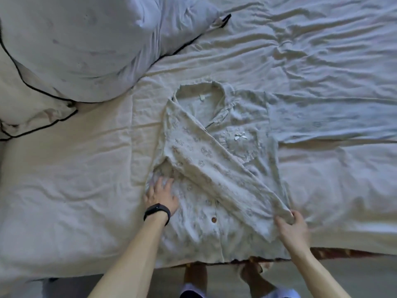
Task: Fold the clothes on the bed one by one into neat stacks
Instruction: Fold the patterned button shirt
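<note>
Fingers (281,222) and thumb of the right hand (294,230) pinch the cuff (269,230) of the folded sleeve (206,164), close to the near edge of the bed (64,190). Left hand (162,196), black wristband (158,210) at the wrist, lies flat with fingers spread. It presses the shirt (193,237) on its left side, where the sleeve turns back over the body. Shirt lies front up, hem along the near edge, roughly mid-bed; a brown button (213,219) shows between the hands. Sleeve runs diagonally from the left shoulder down toward the right hem corner. Judgement: step in hand is laying this sleeve across the front. To do it well, use the left palm as an anchor so the side fold does not creep. Draw the cuff only taut enough to take out slack, set it down inside the shirt's right side edge rather than overhanging, then smooth from shoulder toward cuff. Pulling hard would likely drag the body askew on the wrinkled sheet. Farther off: small pale bow (240,136) on the chest, collar (217,97) open toward the far edge. Other sleeve (322,112) lies spread flat to the right, not yet folded; it probably wants the mirror treatment. Pillow (75,39) sits at the far left corner, well apart.
</note>
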`<state>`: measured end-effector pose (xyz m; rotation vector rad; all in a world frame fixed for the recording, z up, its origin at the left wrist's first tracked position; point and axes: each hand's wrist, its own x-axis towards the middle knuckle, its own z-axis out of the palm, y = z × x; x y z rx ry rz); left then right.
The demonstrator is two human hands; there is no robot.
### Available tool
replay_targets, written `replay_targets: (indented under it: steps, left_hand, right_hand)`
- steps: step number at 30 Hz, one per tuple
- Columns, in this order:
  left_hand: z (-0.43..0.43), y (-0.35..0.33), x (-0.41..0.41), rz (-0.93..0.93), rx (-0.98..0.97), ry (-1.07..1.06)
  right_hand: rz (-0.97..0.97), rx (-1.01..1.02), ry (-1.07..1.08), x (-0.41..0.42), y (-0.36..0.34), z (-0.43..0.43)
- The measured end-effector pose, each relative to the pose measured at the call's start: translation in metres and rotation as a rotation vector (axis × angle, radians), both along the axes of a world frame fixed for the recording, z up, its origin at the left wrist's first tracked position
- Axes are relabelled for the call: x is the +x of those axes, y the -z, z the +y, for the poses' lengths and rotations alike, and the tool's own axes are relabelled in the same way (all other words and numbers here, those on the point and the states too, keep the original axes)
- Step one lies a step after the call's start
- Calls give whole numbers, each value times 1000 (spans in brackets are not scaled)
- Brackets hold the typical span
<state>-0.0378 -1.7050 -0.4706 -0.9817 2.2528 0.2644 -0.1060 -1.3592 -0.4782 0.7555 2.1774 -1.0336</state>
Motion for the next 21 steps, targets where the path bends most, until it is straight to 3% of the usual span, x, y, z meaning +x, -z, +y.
replay_targets:
  steps: [5, 10, 13, 16, 18, 21]
  left_hand:
    - [-2, -14, -23, 183, -174, 12]
    - [-31, -6, -62, 332, -281, 88]
    - [-59, 0, -77, 335, -237, 92]
    - [-88, 2, -69, 422, -124, 59]
    - [-106, 2, -54, 494, -63, -16]
    - [-131, 6, -32, 579, 30, -240]
  right_hand:
    - [78, 67, -81, -6, -11, 4]
    - [276, 276, -351, -21, -25, -29]
    - [410, 183, -489, -48, -34, -92]
    - [417, 26, -668, -86, -33, -178]
    - [391, -69, -758, -113, -30, -240]
    - [414, -27, -897, -153, -23, -323]
